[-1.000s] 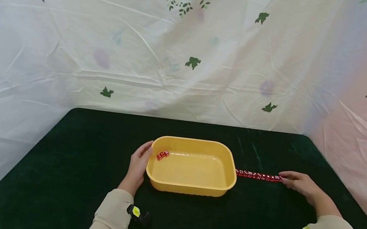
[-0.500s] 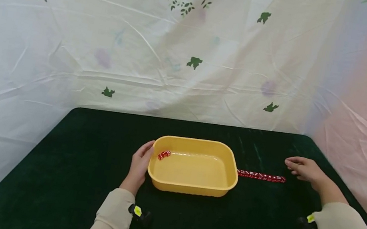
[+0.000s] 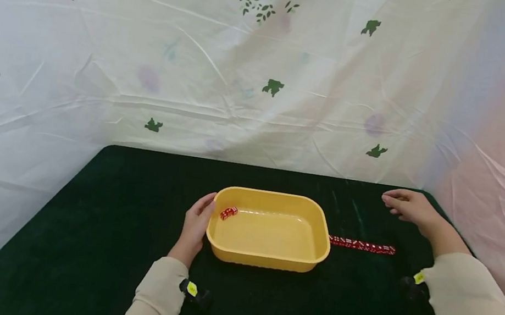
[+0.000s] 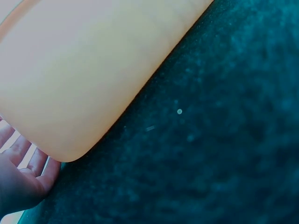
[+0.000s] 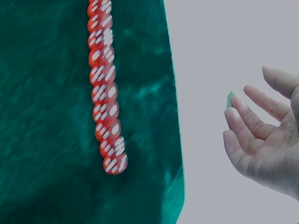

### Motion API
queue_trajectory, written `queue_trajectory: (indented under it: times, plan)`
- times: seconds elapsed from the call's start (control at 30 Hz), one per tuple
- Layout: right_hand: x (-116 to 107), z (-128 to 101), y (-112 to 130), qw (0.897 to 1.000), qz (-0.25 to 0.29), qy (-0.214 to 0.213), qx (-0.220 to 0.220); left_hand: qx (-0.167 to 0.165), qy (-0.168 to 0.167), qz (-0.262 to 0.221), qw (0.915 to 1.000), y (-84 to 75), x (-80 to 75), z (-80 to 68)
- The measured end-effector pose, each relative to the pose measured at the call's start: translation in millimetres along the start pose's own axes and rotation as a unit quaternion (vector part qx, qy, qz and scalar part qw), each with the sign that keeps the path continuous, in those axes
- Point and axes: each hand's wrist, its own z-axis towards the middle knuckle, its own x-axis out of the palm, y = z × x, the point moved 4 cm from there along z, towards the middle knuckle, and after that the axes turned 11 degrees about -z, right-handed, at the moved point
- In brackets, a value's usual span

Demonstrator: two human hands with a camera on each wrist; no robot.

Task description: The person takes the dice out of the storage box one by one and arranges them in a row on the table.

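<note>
A yellow plastic tub [image 3: 266,257] stands in the middle of a dark green table [image 3: 96,220]. Two red dice [image 3: 228,212] lie in its far left corner. My left hand [image 3: 195,226] rests flat against the tub's left wall [image 4: 79,84], fingers straight. A straight row of red dice [image 3: 362,245] lies on the cloth just right of the tub, and shows as a line of several dice [image 5: 106,93] in the right wrist view. My right hand [image 3: 407,204] hovers near the table's far right corner, behind the row, fingers relaxed [image 5: 261,135] and holding nothing.
A white cloth printed with green leaves [image 3: 267,71] hangs behind and to both sides of the table. Dark wrist-camera mounts sit by both sleeves [image 3: 194,294], [image 3: 411,287]. The table's right edge [image 5: 173,140] runs close to the dice row.
My right hand has lifted off the right end of the dice row and moved back toward the far right corner. The left hand, tub and dice stay put.
</note>
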Motion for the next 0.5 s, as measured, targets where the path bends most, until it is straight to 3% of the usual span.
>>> queue_trajectory:
  times: [0.5]
  plan:
    - [8.8, 26.5, 77.7, 0.999, 0.009, -0.005, -0.034, -0.004, -0.003, 0.003, 1.0, -1.7, 1.3, -1.5]
